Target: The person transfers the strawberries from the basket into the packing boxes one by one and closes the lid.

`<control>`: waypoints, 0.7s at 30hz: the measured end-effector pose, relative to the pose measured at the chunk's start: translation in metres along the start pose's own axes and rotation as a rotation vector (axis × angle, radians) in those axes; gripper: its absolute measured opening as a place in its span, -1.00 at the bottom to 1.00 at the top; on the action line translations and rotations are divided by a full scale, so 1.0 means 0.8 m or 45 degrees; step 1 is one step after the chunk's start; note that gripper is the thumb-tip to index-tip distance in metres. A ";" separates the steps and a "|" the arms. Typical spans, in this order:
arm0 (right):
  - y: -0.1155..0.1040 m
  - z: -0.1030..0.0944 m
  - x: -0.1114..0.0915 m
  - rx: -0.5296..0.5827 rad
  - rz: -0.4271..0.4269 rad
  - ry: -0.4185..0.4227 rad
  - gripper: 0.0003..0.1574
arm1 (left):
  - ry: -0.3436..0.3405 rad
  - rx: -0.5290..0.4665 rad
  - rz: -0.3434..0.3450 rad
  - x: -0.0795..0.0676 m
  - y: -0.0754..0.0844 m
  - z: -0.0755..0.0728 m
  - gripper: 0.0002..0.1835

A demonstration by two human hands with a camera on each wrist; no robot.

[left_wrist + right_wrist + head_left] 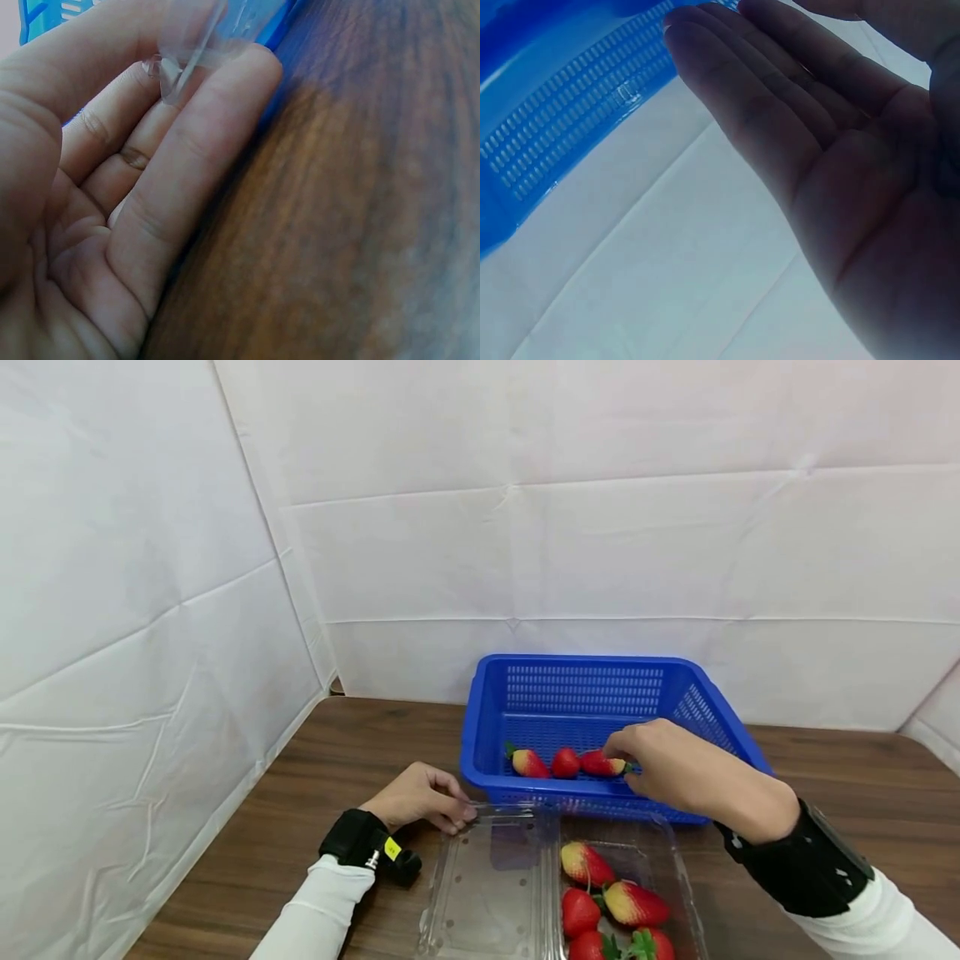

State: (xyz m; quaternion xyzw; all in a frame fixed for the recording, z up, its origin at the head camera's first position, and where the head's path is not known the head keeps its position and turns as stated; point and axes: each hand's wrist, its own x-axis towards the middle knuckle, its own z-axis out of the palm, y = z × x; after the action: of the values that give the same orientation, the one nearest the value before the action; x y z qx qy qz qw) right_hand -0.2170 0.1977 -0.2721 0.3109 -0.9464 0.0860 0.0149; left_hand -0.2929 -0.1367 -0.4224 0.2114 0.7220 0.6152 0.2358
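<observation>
the left hand (426,797) pinches the flimsy-looking lid (487,893) by its edge; the right hand (675,768), grip impossible to tell, meets a probably light strawberry (600,764), best held mid-body.

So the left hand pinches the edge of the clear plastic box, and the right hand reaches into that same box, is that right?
Not quite: the right hand reaches into the blue basket, as the head view shows. The left hand does pinch the edge of the clear plastic box.
</observation>
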 end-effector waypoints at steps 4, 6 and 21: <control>0.003 0.002 0.005 -0.034 -0.030 0.016 -0.67 | 0.002 -0.004 -0.005 0.001 0.001 0.000 -0.86; 0.004 0.003 0.008 -0.053 -0.029 0.013 -0.69 | 0.002 -0.011 -0.007 0.001 0.001 0.000 -0.86; 0.014 0.000 0.026 -0.073 -0.055 -0.103 -0.73 | 0.007 -0.016 0.004 0.003 0.001 0.000 -0.84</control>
State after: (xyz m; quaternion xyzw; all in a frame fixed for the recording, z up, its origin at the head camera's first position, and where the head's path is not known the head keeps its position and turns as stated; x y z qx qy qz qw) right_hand -0.2404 0.1947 -0.2725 0.3337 -0.9415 0.0458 -0.0126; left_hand -0.2947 -0.1350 -0.4216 0.2094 0.7185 0.6205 0.2343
